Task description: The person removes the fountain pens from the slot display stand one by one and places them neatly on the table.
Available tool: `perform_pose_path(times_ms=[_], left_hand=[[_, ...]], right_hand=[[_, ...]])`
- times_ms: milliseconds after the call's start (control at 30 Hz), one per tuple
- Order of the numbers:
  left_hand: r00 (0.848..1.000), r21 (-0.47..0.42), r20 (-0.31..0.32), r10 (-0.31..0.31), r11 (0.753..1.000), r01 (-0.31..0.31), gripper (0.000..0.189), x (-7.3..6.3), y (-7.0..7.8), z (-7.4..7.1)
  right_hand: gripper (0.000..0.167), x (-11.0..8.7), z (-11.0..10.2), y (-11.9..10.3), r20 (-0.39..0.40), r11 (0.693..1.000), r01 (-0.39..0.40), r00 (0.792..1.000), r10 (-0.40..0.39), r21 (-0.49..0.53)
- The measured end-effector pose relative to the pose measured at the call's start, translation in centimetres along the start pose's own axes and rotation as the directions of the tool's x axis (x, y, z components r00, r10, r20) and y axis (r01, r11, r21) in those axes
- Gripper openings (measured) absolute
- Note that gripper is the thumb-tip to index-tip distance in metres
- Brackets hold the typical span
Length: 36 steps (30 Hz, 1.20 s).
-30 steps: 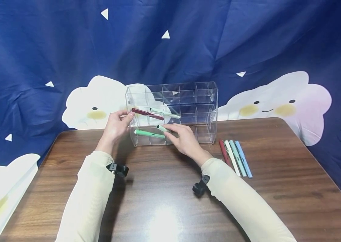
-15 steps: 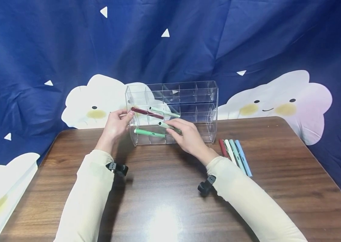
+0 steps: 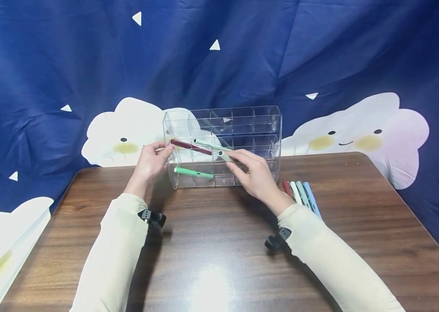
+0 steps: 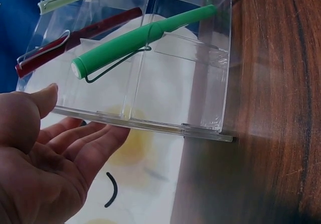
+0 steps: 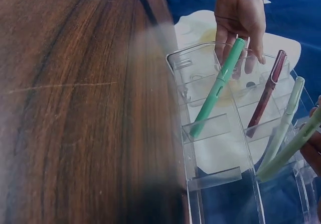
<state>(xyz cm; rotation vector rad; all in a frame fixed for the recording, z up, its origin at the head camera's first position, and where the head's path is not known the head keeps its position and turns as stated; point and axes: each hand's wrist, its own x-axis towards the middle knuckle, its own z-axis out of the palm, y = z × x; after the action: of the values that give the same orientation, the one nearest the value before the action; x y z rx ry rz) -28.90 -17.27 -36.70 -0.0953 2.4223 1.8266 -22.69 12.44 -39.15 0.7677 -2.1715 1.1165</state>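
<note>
A clear acrylic organizer [image 3: 280,130] with several compartments stands near the table's back edge. My left hand [image 3: 151,164] is at its left side, fingers against the outer wall and thumb by the front edge. Between the thumb and fingers of my right hand [image 3: 256,173] is a pale green pen [image 3: 225,156], pinched in front of the organizer; its far end lies over the compartments in the right wrist view. A bright green pen [image 4: 120,45] slants in the lower row. Higher up slant a dark red pen [image 3: 191,147] and a mint pen [image 5: 286,118], the latter partly behind my right hand.
On the wooden table [image 3: 204,242], right of the organizer, lie a red pen [image 3: 286,187], a white pen [image 3: 295,193], a teal pen [image 3: 303,193] and a blue pen [image 3: 311,197] side by side. My right sleeve hides their lower ends. A blue cloud-print curtain [image 3: 219,65] hangs behind.
My right hand has moved right and slightly up along the organizer with the pale green pen, its sleeve covering more of the pens on the table. The left hand stays in place.
</note>
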Motion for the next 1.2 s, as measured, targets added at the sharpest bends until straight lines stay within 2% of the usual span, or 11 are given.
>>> perform_pose_path(times_ms=[267,600,933,1200], left_hand=[[1.0,-0.019,-0.004,-0.007,1.0,0.007,0.05,0.0,0.1,0.3],[1.0,0.013,0.004,-0.001,1.0,0.0,0.053,-0.2,0.3,0.1],[1.0,0.015,0.002,-0.004,1.0,0.004,0.053,-0.2,0.1,0.1],[1.0,0.038,0.001,-0.005,0.999,0.005,0.053,-0.1,0.1,0.0]], right_hand=[[0.027,-0.9,-1.2,0.2,-0.02,1.0,0.001,1.0,-0.002,-0.027],[0.028,-1.4,-3.2,0.2,-0.026,0.998,-0.009,1.0,0.007,-0.065],[0.029,-2.4,-5.6,1.1,-0.012,0.999,0.02,1.0,-0.02,-0.051],[0.03,-3.2,-7.6,1.8,-0.026,0.995,0.007,1.0,-0.009,-0.096]])
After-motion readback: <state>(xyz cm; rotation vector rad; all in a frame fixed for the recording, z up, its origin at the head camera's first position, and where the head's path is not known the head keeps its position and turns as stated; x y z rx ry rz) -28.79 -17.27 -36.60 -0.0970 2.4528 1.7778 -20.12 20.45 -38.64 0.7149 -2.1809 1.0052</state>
